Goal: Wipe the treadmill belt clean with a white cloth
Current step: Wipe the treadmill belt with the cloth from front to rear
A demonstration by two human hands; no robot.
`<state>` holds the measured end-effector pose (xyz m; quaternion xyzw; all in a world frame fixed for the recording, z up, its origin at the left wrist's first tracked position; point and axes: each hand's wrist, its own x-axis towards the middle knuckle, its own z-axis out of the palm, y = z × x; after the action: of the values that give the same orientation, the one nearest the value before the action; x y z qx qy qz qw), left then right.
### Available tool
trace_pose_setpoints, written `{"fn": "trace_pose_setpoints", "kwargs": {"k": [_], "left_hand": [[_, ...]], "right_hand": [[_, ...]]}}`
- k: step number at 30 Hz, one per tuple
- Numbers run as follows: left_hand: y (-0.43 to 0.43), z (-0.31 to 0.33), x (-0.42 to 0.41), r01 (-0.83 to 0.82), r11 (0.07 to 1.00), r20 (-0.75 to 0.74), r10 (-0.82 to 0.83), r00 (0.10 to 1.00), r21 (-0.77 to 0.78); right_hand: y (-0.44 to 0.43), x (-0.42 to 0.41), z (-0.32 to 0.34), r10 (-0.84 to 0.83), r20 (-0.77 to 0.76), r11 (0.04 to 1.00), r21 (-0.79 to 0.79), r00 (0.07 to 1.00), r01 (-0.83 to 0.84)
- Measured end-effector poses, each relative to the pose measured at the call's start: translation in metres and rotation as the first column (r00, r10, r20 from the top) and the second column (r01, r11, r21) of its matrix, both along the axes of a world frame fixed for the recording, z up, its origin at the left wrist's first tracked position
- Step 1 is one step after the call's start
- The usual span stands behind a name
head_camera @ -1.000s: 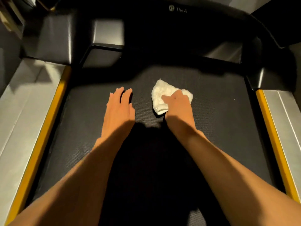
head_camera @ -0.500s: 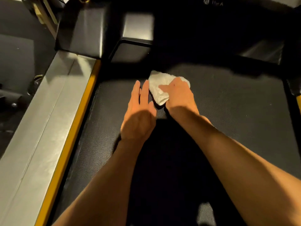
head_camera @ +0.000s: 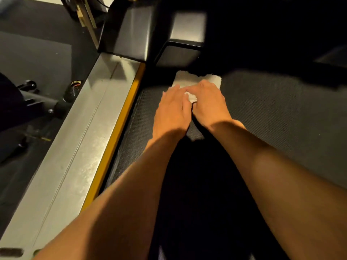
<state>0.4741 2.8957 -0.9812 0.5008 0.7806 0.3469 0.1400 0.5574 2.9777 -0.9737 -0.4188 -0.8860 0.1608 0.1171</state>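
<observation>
The white cloth (head_camera: 183, 78) lies on the black treadmill belt (head_camera: 272, 109), at its far left end just below the motor cover. My right hand (head_camera: 209, 104) is on top of the cloth with its fingers curled over a bunched fold. My left hand (head_camera: 171, 109) lies right beside it, its fingers straight and their tips resting on the cloth's left part. The two hands touch each other and hide most of the cloth. My shadow darkens the near middle of the belt.
A yellow strip (head_camera: 122, 124) and a grey side rail (head_camera: 80, 132) run along the belt's left edge. The black motor cover (head_camera: 180, 34) rises at the far end. Dark floor with other equipment parts (head_camera: 28, 102) lies left of the rail.
Both hands and the cloth have moved left and farther up the belt, towards the left rail. My left hand has closed in and now touches the cloth.
</observation>
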Motion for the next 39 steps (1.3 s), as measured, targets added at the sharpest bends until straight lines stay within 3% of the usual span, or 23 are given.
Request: {"fn": "trace_pose_setpoints", "kwargs": {"k": [6, 10, 13, 15, 19, 23, 26, 30, 34, 39], "left_hand": [[-0.017, 0.013, -0.04, 0.092, 0.987, -0.303, -0.129, 0.944, -0.134], [-0.01, 0.024, -0.049, -0.092, 0.984, -0.431, 0.017, 0.902, -0.154], [-0.018, 0.02, -0.045, -0.074, 0.978, -0.447, -0.021, 0.894, -0.194], [-0.029, 0.014, -0.03, -0.043, 0.97, -0.459, -0.074, 0.885, -0.24], [-0.036, 0.005, -0.002, 0.028, 0.936, -0.287, -0.135, 0.948, -0.35], [-0.01, -0.005, -0.005, 0.015, 0.932, -0.343, -0.148, 0.928, -0.361], [-0.013, -0.001, 0.009, 0.039, 0.937, -0.34, -0.165, 0.926, -0.347], [-0.024, -0.001, 0.045, 0.152, 0.932, -0.313, -0.259, 0.914, -0.328], [0.013, 0.012, 0.06, 0.163, 0.92, -0.272, -0.27, 0.924, -0.357], [0.02, -0.003, 0.08, 0.284, 0.878, -0.334, -0.42, 0.844, -0.386]], "right_hand": [[-0.034, 0.014, -0.002, 0.098, -0.003, 0.99, -0.099, 0.995, -0.098], [-0.044, -0.028, 0.011, 0.167, -0.057, 0.981, -0.089, 0.984, -0.172], [-0.052, -0.033, 0.006, 0.164, -0.012, 0.986, -0.012, 0.986, -0.164], [-0.056, -0.012, 0.001, 0.168, 0.024, 0.981, -0.098, 0.986, -0.165], [-0.056, 0.02, 0.0, 0.264, 0.096, 0.955, -0.166, 0.96, -0.246], [-0.038, 0.01, 0.006, 0.158, 0.058, 0.981, -0.124, 0.986, -0.15], [-0.051, 0.022, 0.008, 0.111, 0.093, 0.98, -0.178, 0.989, -0.093], [-0.076, 0.068, -0.014, 0.03, -0.049, 0.999, -0.03, 0.998, -0.031], [-0.032, 0.07, -0.003, -0.026, 0.128, 0.993, -0.113, 0.991, 0.041], [-0.055, 0.117, 0.001, -0.054, -0.02, 0.997, -0.049, 0.998, 0.053]]}}
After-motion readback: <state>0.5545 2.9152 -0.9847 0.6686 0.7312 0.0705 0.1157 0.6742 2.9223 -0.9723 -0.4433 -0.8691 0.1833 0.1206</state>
